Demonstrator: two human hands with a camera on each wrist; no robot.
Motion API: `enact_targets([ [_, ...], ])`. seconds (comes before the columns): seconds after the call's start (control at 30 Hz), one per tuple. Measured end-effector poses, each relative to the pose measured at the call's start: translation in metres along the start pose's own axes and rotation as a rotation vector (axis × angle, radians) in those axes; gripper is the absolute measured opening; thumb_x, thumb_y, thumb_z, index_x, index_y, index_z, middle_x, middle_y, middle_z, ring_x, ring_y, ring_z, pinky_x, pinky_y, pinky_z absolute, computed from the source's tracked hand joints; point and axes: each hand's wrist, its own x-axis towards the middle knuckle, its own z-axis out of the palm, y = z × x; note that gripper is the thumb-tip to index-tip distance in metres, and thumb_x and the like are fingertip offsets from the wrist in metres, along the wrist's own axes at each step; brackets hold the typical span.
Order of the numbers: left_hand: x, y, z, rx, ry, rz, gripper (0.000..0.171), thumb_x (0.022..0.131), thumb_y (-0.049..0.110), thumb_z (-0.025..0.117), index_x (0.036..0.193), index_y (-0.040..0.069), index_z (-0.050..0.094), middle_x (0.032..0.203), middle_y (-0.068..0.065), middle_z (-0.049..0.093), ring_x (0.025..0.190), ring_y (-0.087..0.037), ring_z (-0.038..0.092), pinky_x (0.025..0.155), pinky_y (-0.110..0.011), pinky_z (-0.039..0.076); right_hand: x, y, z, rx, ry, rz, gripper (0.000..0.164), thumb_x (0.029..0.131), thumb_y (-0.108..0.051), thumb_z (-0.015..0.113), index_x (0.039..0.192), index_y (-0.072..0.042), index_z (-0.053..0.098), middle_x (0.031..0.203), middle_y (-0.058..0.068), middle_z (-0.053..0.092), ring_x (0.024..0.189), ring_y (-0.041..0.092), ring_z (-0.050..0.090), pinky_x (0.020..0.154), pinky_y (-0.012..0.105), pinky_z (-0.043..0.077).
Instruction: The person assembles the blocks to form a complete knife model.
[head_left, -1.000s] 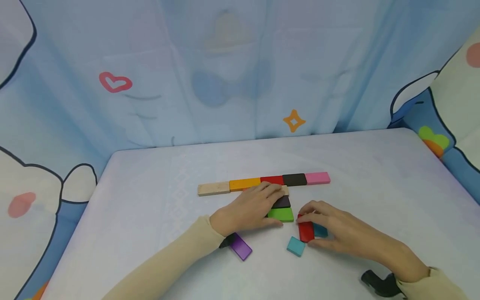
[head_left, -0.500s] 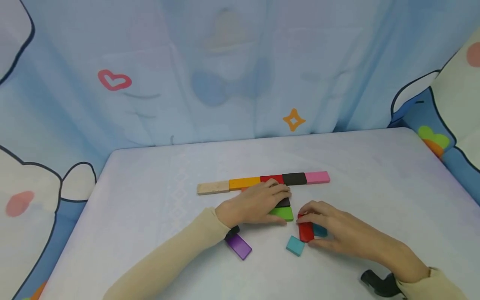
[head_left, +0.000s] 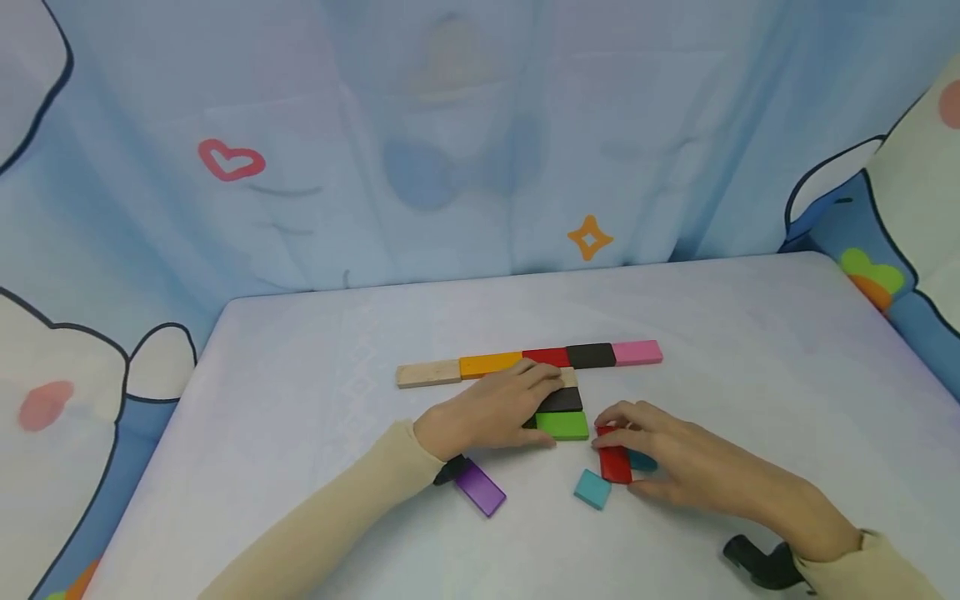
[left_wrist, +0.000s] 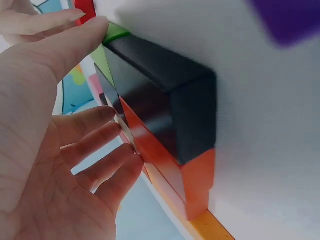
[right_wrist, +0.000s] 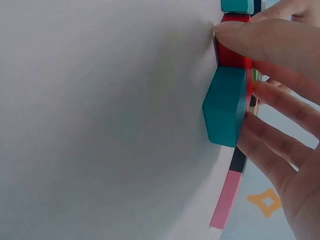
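Observation:
My left hand (head_left: 487, 408) lies over a cluster of flat coloured blocks, fingers nearly straight. Its fingertips touch the tops around a pale wooden block (head_left: 570, 377) and a dark block (head_left: 561, 401), with the thumb by a green block (head_left: 562, 426). In the left wrist view, a black block (left_wrist: 192, 115) and an orange block (left_wrist: 197, 175) form the cluster's near side. To the right, my right hand (head_left: 667, 458) pinches a red block (head_left: 615, 462) between thumb and fingers. A teal block (right_wrist: 227, 105) sits against that red block, partly under the hand in the head view.
Behind the cluster runs a row of wooden (head_left: 427, 374), yellow (head_left: 490, 364), red, black (head_left: 591, 355) and pink (head_left: 637, 352) blocks. A small teal block (head_left: 592, 489) lies before the right hand. A purple block (head_left: 482, 488) rests by the left wrist.
My left hand slid a little right over the cluster, then back left, uncovering more of the pale, dark and green blocks. My right hand stays at the red block.

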Motion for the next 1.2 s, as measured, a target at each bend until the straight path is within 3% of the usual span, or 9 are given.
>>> enact_targets([
  [0.27,-0.006,-0.002,0.003,-0.031,0.022,-0.018,0.074,0.101,0.052,0.066,0.156,0.005,0.048,0.161,-0.007,0.044,0.145,-0.022,0.042,0.117,-0.025,0.037,0.007,0.002,-0.004,0.051,-0.086,-0.015,0.048,0.082,-0.011,0.09,0.126,-0.019,0.075,0.134,0.003,0.061,0.122,0.03,0.056,0.095,0.045,0.058],
  [0.53,-0.004,0.0,0.007,-0.027,0.055,-0.025,0.069,0.102,0.048,0.066,0.154,0.004,0.051,0.158,-0.007,0.047,0.142,-0.021,0.044,0.115,-0.024,0.039,0.013,0.007,-0.006,0.011,-0.051,-0.048,0.038,0.083,-0.015,0.09,0.119,-0.018,0.077,0.118,-0.007,0.065,0.111,0.02,0.06,0.093,0.041,0.059],
  [0.8,-0.005,0.001,0.008,-0.039,0.059,-0.044,0.069,0.102,0.047,0.066,0.153,0.004,0.051,0.158,-0.008,0.047,0.142,-0.022,0.043,0.117,-0.025,0.037,0.017,0.005,-0.008,-0.02,-0.055,-0.066,0.036,0.083,-0.015,0.09,0.116,-0.018,0.077,0.115,-0.005,0.065,0.105,0.018,0.061,0.088,0.037,0.061],
  [1.0,-0.005,0.001,0.007,-0.052,0.061,-0.036,0.069,0.102,0.046,0.067,0.154,0.004,0.05,0.158,-0.009,0.047,0.142,-0.023,0.043,0.117,-0.026,0.038,0.014,0.014,-0.02,-0.099,0.045,-0.049,0.037,0.081,-0.016,0.092,0.113,-0.012,0.076,0.11,-0.001,0.065,0.1,0.018,0.062,0.082,0.034,0.062],
  [1.2,-0.006,0.0,0.008,-0.055,0.067,-0.032,0.069,0.102,0.047,0.067,0.154,0.004,0.05,0.158,-0.009,0.047,0.142,-0.024,0.044,0.116,-0.026,0.039,0.025,0.025,-0.027,-0.198,0.193,0.044,0.04,0.079,-0.011,0.093,0.113,-0.002,0.074,0.111,0.011,0.066,0.102,0.029,0.065,0.085,0.045,0.062],
])
